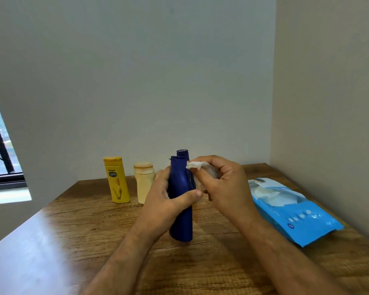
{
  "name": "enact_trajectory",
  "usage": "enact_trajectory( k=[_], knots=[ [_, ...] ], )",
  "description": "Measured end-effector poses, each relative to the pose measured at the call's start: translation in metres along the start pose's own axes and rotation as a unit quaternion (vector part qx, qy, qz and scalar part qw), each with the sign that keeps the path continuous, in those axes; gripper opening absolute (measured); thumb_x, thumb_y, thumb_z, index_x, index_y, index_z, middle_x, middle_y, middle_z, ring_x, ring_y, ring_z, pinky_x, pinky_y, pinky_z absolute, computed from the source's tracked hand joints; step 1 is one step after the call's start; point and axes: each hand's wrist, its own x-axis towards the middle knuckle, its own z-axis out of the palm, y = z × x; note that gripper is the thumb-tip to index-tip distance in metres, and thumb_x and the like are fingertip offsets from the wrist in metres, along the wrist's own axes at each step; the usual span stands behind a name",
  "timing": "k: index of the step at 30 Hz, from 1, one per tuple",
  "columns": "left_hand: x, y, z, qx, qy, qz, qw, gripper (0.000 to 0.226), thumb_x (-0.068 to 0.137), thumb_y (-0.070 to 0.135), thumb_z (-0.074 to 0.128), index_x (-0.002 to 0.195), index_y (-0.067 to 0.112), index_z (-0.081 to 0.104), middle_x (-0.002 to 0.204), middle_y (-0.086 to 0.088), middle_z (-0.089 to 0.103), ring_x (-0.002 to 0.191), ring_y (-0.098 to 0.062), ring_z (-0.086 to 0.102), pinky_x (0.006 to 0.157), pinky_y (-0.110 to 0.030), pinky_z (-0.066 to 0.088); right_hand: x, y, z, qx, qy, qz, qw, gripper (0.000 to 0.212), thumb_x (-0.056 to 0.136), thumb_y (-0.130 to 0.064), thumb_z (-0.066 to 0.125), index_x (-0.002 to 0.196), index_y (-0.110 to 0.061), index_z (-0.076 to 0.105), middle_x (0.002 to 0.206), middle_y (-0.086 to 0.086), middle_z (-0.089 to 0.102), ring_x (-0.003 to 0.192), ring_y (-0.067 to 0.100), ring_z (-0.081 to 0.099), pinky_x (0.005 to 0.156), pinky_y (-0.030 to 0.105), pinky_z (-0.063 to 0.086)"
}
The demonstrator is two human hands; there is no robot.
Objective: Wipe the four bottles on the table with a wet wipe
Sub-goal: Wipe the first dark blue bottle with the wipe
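Left hand (166, 201) fingers clamp tall dark-blue plastic bottle (180, 201); right hand (219, 184) pinches crumpled white wet wipe (195, 166) against its shoulder, where pressing too hard could, I judge, tip it.

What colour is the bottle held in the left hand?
Dark blue bottle, gripped by the left hand; head view.

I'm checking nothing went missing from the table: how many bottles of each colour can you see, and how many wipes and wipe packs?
Dark blue plastic bottles: 2, one held, one behind it
Yellow plastic bottle: 1
Cream plastic bottle: 1
Crumpled white wet wipe in hand: 1
Blue wipe pack: 1
Total: 6
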Motion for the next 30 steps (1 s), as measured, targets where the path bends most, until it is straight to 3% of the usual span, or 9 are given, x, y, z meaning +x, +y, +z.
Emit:
enact_trajectory(
  k=[3,5,9,13,16,20,25,30],
  knots=[
    [0.002,-0.001,0.002,0.106,0.052,0.032,0.992,0.066,0.061,0.054,0.084,0.119,0.045,0.053,0.111,0.008,0.064,0.095,-0.008,0.065,0.083,-0.032,0.057,0.0,0.001,-0.002,-0.041,0.005,-0.049,0.998,0.017,0.088,-0.014,0.068,0.098,-0.027,0.074,0.09,-0.015,0.072,0.089,0.004,0.066,0.065,0.011,0.052],
    [0.0,-0.003,0.004,0.14,0.071,0.049,0.986,0.067,0.064,0.05,0.087,0.121,0.046,0.052,0.107,0.014,0.065,0.095,-0.005,0.064,0.083,-0.03,0.057,-0.001,0.003,-0.001,-0.092,0.003,-0.093,0.991,0.021,0.088,-0.01,0.067,0.099,-0.026,0.074,0.094,-0.013,0.072,0.092,0.004,0.065,0.07,0.01,0.051],
    [-0.004,0.001,0.007,0.175,0.117,0.076,0.975,0.079,0.072,0.032,0.087,0.135,0.047,0.044,0.103,0.03,0.062,0.095,0.009,0.062,0.079,-0.01,0.052,-0.001,0.008,0.0,-0.21,0.008,-0.193,0.958,0.015,0.086,-0.016,0.067,0.1,-0.018,0.072,0.088,-0.007,0.07,0.077,0.001,0.059,0.065,0.007,0.045],
    [-0.006,0.004,0.011,0.17,0.122,0.093,0.973,0.07,0.078,0.021,0.078,0.137,0.043,0.047,0.101,0.024,0.066,0.092,0.007,0.064,0.074,-0.011,0.051,-0.004,0.007,0.004,-0.268,-0.012,-0.246,0.931,0.014,0.09,-0.024,0.065,0.099,-0.016,0.072,0.085,-0.003,0.068,0.071,0.009,0.059,0.06,0.024,0.051],
    [-0.008,0.007,0.013,0.172,0.118,0.098,0.973,0.065,0.08,0.024,0.076,0.132,0.049,0.046,0.1,0.025,0.065,0.092,0.007,0.063,0.074,-0.01,0.049,-0.005,0.007,0.005,-0.282,-0.006,-0.229,0.932,0.013,0.089,-0.023,0.065,0.099,-0.017,0.07,0.086,-0.004,0.067,0.073,0.011,0.06,0.06,0.03,0.053],
    [-0.006,0.008,0.012,0.15,0.12,0.079,0.978,0.067,0.077,0.026,0.081,0.125,0.051,0.042,0.098,0.023,0.065,0.088,0.006,0.062,0.069,-0.007,0.049,-0.003,0.011,0.0,-0.242,0.018,-0.149,0.959,0.011,0.087,-0.019,0.064,0.097,-0.022,0.065,0.089,-0.01,0.065,0.079,0.007,0.059,0.061,0.022,0.052],
    [-0.009,0.01,0.014,0.129,0.073,0.064,0.987,0.065,0.078,0.016,0.078,0.127,0.044,0.045,0.096,0.022,0.066,0.087,0.01,0.063,0.067,-0.004,0.046,-0.006,0.007,0.004,-0.244,-0.019,-0.181,0.952,0.013,0.09,-0.021,0.063,0.102,-0.021,0.066,0.091,-0.009,0.066,0.079,0.005,0.059,0.067,0.011,0.047],
    [-0.008,0.011,0.013,0.048,0.094,0.016,0.994,0.069,0.075,0.008,0.081,0.119,0.036,0.036,0.086,0.011,0.069,0.075,-0.004,0.069,0.061,-0.017,0.055,-0.004,0.009,0.003,-0.245,-0.013,-0.164,0.955,0.012,0.085,-0.014,0.065,0.095,-0.02,0.064,0.087,-0.01,0.063,0.076,0.005,0.057,0.063,0.011,0.044]
  ],
)
